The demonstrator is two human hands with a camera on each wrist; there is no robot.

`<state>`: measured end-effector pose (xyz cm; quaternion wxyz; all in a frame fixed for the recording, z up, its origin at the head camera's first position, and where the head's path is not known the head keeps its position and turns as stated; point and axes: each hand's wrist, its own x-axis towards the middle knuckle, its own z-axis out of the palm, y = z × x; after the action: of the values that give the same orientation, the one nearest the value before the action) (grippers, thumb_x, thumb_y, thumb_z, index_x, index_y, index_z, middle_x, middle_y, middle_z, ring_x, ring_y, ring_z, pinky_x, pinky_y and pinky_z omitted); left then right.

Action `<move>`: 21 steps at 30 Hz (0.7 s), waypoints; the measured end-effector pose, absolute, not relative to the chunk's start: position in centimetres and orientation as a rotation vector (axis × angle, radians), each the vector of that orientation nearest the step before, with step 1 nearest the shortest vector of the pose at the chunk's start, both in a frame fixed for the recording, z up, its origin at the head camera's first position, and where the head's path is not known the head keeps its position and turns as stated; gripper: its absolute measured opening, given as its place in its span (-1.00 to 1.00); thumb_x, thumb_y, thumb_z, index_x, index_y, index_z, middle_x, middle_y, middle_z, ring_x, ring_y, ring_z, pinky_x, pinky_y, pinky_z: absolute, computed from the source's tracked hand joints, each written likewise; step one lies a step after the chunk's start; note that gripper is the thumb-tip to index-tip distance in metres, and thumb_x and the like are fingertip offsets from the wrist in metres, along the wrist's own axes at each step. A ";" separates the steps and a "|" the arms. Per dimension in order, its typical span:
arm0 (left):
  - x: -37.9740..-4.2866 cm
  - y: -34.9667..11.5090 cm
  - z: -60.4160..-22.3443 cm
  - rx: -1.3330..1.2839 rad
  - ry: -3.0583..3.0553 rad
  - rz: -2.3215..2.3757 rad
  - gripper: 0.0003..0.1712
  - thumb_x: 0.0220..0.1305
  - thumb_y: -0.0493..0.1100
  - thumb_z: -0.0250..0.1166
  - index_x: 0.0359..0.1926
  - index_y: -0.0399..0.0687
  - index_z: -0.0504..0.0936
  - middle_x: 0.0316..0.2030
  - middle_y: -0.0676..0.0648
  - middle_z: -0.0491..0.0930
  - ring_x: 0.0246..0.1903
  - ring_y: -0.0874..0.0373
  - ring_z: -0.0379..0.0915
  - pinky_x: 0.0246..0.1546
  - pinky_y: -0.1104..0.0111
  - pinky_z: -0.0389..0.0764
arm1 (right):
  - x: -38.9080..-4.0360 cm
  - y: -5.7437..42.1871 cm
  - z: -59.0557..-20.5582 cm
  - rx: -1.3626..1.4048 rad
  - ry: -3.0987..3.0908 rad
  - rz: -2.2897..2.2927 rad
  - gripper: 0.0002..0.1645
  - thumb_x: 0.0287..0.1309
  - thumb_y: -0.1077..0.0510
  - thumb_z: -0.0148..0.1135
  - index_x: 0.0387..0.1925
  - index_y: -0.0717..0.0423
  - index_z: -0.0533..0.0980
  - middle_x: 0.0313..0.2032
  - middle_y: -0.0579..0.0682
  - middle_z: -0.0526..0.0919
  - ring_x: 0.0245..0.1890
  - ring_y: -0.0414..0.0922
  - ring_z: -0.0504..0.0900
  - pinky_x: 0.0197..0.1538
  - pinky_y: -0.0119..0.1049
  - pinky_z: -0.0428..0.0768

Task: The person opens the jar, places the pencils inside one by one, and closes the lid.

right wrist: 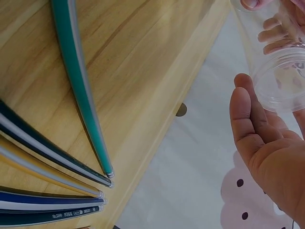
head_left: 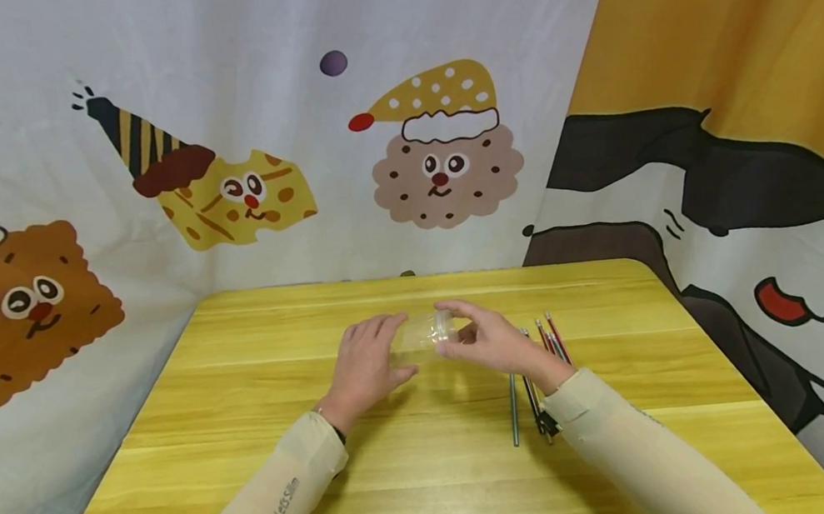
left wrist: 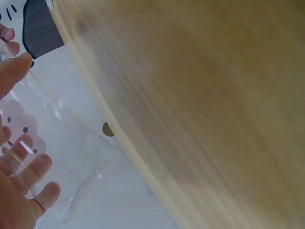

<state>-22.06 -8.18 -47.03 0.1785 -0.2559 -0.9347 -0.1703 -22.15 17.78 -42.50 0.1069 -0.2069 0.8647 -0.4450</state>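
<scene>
A see-through plastic jar [head_left: 423,333] lies on its side in the air between my two hands, over the middle of the table. My left hand [head_left: 366,366] holds its left end, thumb and fingers spread around the clear wall [left wrist: 71,124]. At the other end, my right hand [head_left: 492,336] grips the jar by its ridged mouth, thumb and fingers on opposite sides of the rim. The threaded mouth [right wrist: 281,81] shows no lid in the right wrist view, and left-hand fingers show through the wall.
Several pencils [head_left: 513,410] lie on the wooden table [head_left: 249,425], partly hidden under my right wrist. Up close, a teal one [right wrist: 81,90] lies apart from the darker and yellow ones. A printed curtain [head_left: 247,48] hangs right behind the table's far edge.
</scene>
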 end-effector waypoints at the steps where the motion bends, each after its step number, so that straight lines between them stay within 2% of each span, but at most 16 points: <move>1: -22.1 -8.2 -47.0 -0.722 -2.647 -0.482 0.05 0.03 0.13 0.74 0.48 0.01 0.45 0.30 -0.18 0.62 0.29 -0.20 0.56 0.38 -0.17 0.50 | -22.2 17.8 -42.5 -0.616 2.546 -1.311 -0.13 0.38 -0.19 0.44 0.60 -0.41 0.27 0.50 0.06 0.46 0.17 0.05 0.73 0.14 -0.01 0.76; 7: -22.2 -8.2 -47.1 -0.723 -2.654 -0.481 0.06 0.04 0.15 0.73 0.49 0.02 0.44 0.31 -0.17 0.62 0.30 -0.20 0.56 0.39 -0.17 0.50 | -22.2 17.9 -42.5 -0.660 2.573 -1.283 -0.13 0.38 -0.11 0.46 0.60 -0.38 0.28 0.40 0.09 0.55 0.20 0.09 0.72 0.17 -0.01 0.74; 17: -22.3 -8.3 -47.4 -0.723 -2.637 -0.478 0.06 0.04 0.19 0.72 0.49 0.02 0.45 0.30 -0.16 0.62 0.29 -0.19 0.57 0.37 -0.18 0.51 | -22.4 18.1 -42.9 -0.729 2.556 -1.299 -0.11 0.32 0.04 0.53 0.56 -0.34 0.32 0.39 0.11 0.54 0.34 0.31 0.61 0.32 0.27 0.62; 21: -22.2 -8.3 -47.4 -0.724 -2.645 -0.489 0.06 0.04 0.19 0.71 0.49 0.02 0.45 0.30 -0.17 0.63 0.28 -0.19 0.57 0.37 -0.19 0.51 | -22.5 18.1 -43.1 -0.773 2.570 -1.296 -0.10 0.29 0.08 0.55 0.55 -0.31 0.34 0.39 0.08 0.55 0.33 0.29 0.62 0.37 0.24 0.59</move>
<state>-22.23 -8.31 -47.40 0.1772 -0.2560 -0.9345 -0.1727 -22.49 18.12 -43.08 0.0807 -0.2585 0.8595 -0.4335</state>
